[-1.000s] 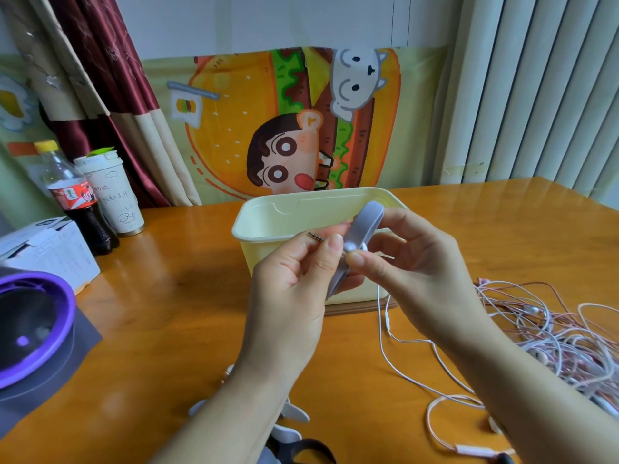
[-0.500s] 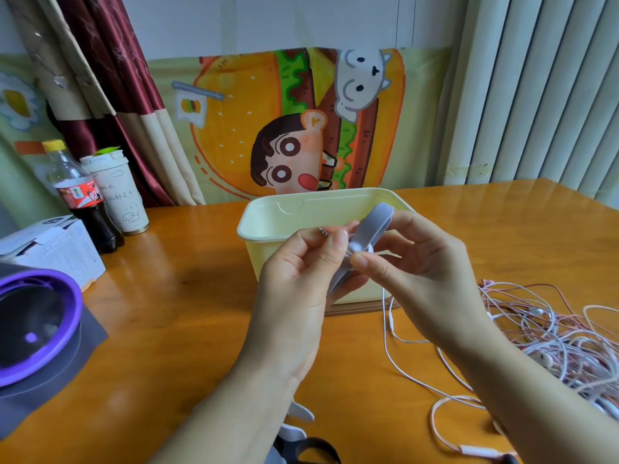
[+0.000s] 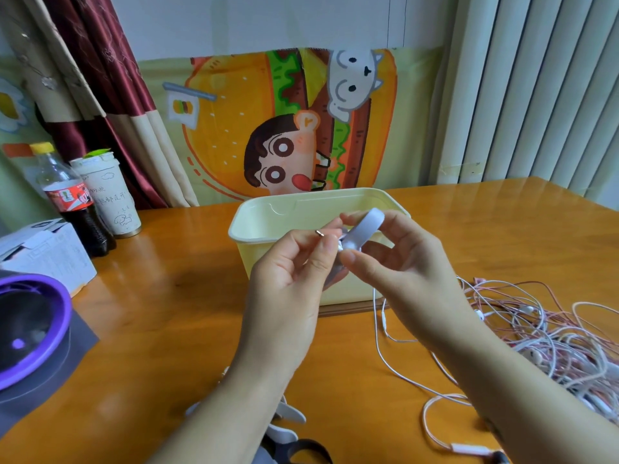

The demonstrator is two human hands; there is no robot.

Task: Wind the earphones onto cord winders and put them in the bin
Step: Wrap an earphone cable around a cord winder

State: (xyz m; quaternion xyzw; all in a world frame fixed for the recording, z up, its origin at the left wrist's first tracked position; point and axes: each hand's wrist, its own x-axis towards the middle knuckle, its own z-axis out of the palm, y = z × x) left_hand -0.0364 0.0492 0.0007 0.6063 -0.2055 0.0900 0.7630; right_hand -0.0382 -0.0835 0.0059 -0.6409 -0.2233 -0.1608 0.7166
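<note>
Both hands are raised above the middle of the glossy orange-brown wooden table [image 3: 160, 296].

The right hand [image 3: 402, 269] grips a flat, pale lavender plastic cord winder [image 3: 363, 229] between curled thumb and fingers. The winder is tilted, its upper end towards the far right.

The left hand [image 3: 288, 283] pinches a small metal-tipped earphone plug [image 3: 319, 233] between thumb and forefinger, just beside the winder's lower end. The other fingers are curled loosely.

A thin white earphone cord [image 3: 377, 316] hangs from the hands to the table and trails towards the near right corner.

The pale yellow rectangular plastic bin [image 3: 268, 209] stands at mid-table behind the hands, nearer the far edge. From this view the winder overlaps its near rim. What lies in the bin cannot be seen.

A tangled heap of white and pink earphones [image 3: 552, 329] lies along the right edge, well apart from the bin.

Several spare white cord winders [image 3: 289, 413] lie at the near edge, partly hidden by the left forearm.

At the far left corner stand a cola bottle with a yellow cap [image 3: 72, 202] and a white paper cup [image 3: 110, 195], touching or nearly so. A white cardboard box [image 3: 43, 256] and a purple-rimmed round object [image 3: 33, 329] sit along the left edge.
</note>
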